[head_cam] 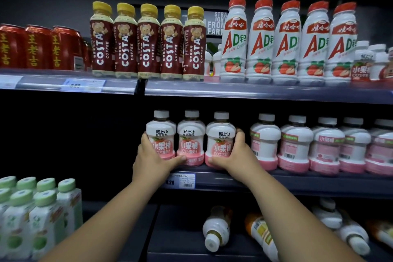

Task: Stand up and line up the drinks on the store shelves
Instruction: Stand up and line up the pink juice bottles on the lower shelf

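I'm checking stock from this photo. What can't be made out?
Head view:
- Fingers of left hand: mostly behind left peach bottle.
- Fingers of right hand: mostly behind right peach bottle.
- Price tag: small print, corner under left wrist.
- Fallen orange bottle: partly under right arm, label blurred.

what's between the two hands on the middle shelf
In the head view, three upright white-capped white-and-pink juice bottles stand side by side between the left hand and the right hand, which grip the outer two.
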